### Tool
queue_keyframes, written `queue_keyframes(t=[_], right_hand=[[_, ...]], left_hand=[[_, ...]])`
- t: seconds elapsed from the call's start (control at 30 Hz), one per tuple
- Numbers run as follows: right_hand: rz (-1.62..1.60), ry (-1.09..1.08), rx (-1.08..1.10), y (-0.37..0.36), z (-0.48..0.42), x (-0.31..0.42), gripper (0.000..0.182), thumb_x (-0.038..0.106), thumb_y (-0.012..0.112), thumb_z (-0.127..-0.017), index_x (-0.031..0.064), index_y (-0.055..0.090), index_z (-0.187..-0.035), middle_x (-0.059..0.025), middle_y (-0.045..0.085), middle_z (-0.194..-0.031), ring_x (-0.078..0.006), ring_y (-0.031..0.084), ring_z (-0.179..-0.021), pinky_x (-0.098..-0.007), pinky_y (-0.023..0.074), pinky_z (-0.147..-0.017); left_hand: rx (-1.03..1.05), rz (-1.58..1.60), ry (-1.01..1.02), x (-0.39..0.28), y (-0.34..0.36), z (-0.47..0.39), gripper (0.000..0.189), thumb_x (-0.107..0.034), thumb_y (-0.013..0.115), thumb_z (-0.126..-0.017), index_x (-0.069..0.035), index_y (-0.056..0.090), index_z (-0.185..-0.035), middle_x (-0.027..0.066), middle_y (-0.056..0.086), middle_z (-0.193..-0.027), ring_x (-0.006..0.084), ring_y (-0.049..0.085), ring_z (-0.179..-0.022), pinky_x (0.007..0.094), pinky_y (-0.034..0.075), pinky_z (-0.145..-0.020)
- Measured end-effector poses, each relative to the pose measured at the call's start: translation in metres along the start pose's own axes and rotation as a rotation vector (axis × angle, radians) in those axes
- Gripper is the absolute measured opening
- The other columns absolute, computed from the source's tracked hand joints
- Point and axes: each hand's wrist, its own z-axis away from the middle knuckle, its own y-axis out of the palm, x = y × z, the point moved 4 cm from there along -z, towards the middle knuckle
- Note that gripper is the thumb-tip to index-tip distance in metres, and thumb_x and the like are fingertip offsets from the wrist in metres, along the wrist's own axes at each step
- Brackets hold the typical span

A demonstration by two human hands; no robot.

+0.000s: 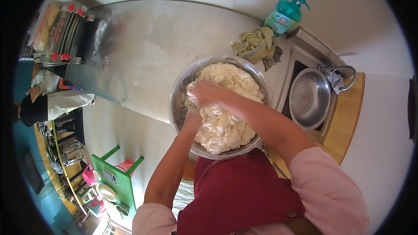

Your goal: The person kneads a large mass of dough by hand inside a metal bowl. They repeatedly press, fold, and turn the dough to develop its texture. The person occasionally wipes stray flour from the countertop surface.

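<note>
A large pale mass of shaggy wheat dough [225, 130] fills most of a round stainless steel bowl [178, 122]. The bowl sits at the metal counter's near edge, against my dark red apron [235, 189]. My right hand [209, 94] reaches across the dough to its left side, slightly blurred, with curled fingers gripping a clump. Just below it, my left hand [194, 117] is pushed down between the dough and the bowl's left wall. Its fingers are hidden, so their grip does not show. Dough clings to the fingers of my right hand.
A roller dough machine [65, 32] stands on the flour-dusted metal counter [140, 39]. Crumpled cloths [256, 44] and a green pump bottle [283, 16] lie beyond the bowl. At right, a metal basin [310, 99] rests in the sink. Left are a person [34, 111] and a green table [120, 182].
</note>
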Motion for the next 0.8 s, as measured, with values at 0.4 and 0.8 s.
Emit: queue_keyframes(t=[0.4, 0.8], right_hand=[[-0.05, 0.565, -0.285, -0.014, 0.122, -0.054, 0.062, 0.043, 0.043, -0.097, -0.0126, 0.048, -0.124, -0.0268, 0.066, -0.095, -0.0371, 0.063, -0.096, -0.0461, 0.0454, -0.095], [-0.781, 0.45, 0.003, -0.035, 0.08, -0.091, 0.076, 0.059, 0.065, -0.08, -0.0038, 0.057, -0.122, -0.0244, 0.065, -0.109, -0.038, 0.064, -0.099, -0.0457, 0.0473, -0.094]], left_hand=[[-0.301, -0.252, 0.194, 0.033, -0.012, -0.069, 0.046, -0.02, 0.059, -0.084, -0.008, 0.056, -0.129, 0.017, 0.054, -0.133, 0.0357, 0.047, -0.127, 0.0411, 0.043, -0.103], [0.093, 1.89, -0.522, 0.011, -0.036, -0.111, 0.054, -0.039, 0.057, -0.088, -0.007, 0.053, -0.132, 0.0202, 0.056, -0.13, 0.0359, 0.054, -0.12, 0.04, 0.045, -0.098]])
